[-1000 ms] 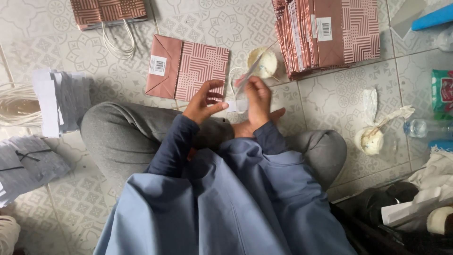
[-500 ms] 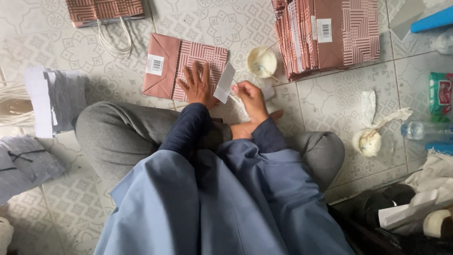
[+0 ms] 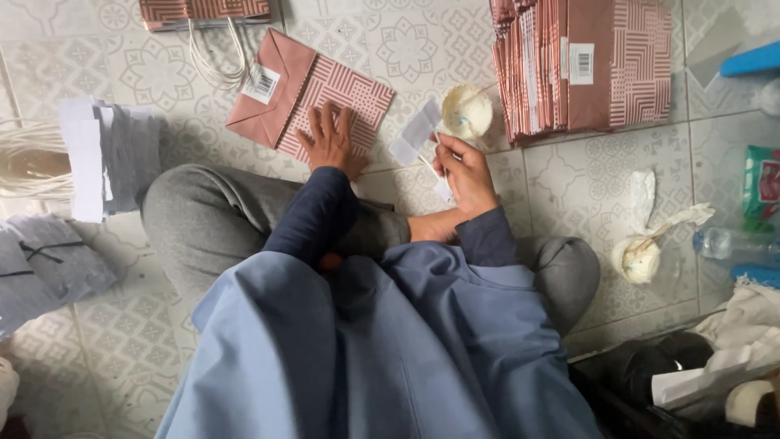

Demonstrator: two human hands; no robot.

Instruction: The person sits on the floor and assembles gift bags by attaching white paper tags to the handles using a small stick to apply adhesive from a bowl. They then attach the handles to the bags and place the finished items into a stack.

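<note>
A flat pink patterned paper bag (image 3: pixel 313 93) lies on the tiled floor in front of my crossed legs. My left hand (image 3: pixel 329 138) rests palm down on its lower part, fingers spread. To the right, my right hand (image 3: pixel 463 171) pinches a white paper strip (image 3: pixel 416 132) and a thin stick, raised just above the floor. A small round cup of white glue (image 3: pixel 465 111) stands just beyond the right hand.
A tall stack of the same pink bags (image 3: pixel 581 65) stands upper right, another bag with cord handles (image 3: pixel 203 12) at the top. Grey and white paper piles (image 3: pixel 101 158) lie left. A crumpled glue-smeared tissue (image 3: pixel 642 252) and a plastic bottle (image 3: pixel 731 242) lie right.
My left hand left the strip, reached forward and pressed flat on the bag. My right hand lifted the white strip up toward the glue cup.
</note>
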